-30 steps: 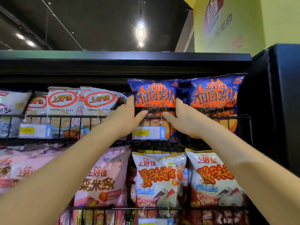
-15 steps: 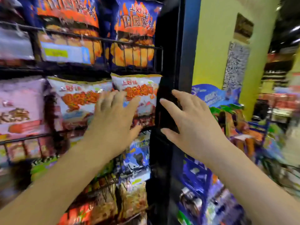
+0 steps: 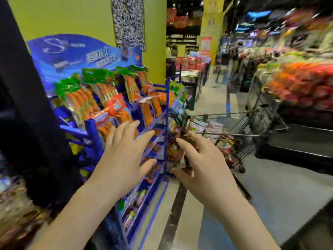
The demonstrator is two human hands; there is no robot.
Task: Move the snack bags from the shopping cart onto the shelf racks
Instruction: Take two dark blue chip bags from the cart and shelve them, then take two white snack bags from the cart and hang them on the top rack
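Both of my hands hang in the air with fingers spread and nothing in them. My left hand is in front of a blue wire rack. My right hand is a little to its right. Beyond the right hand stands the wire shopping cart in the aisle, with snack bags showing pale and pink inside it, blurred. The black shelf unit with the snack racks is at the far left edge, mostly out of frame.
A blue display rack with orange and green packets stands between me and the cart. A yellow-green pillar rises behind it. Low bins of red and orange goods line the right. Grey floor runs ahead.
My hands let go of the blue chip bag on the top rack and came down empty. My view swung right, from the shelf to the blue rack and the cart.
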